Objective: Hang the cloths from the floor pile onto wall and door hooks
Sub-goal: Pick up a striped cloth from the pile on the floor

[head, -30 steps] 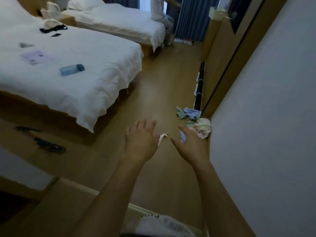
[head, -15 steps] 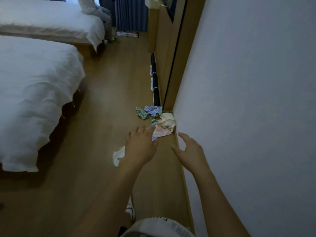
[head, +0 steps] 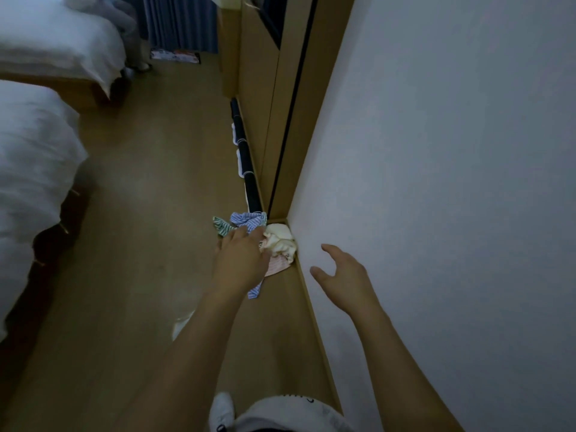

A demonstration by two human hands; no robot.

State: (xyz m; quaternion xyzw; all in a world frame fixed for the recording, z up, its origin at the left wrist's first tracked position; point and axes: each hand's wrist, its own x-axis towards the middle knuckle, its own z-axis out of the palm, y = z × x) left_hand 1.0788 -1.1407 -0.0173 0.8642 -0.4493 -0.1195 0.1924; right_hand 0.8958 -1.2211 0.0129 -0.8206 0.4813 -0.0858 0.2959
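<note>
Left hand (head: 241, 263) over the cloth pile (head: 268, 244), grip unclear; right hand (head: 341, 277) open, empty. Pinch one cloth only, lifting it clear.

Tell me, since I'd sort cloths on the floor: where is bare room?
Bare wood floor runs between the bed and the cloth pile. It is crowded in the corner by the white wall, where the left hand reaches.

Mid-frame by the wall, the pile holds a blue-and-white striped cloth (head: 247, 220), a green striped cloth (head: 220, 225), a cream cloth (head: 280, 240) and a pale pink cloth (head: 276, 265). White beds (head: 34, 157) at left, blue curtain (head: 180, 23) up top, tan wood floor (head: 140, 244).
</note>
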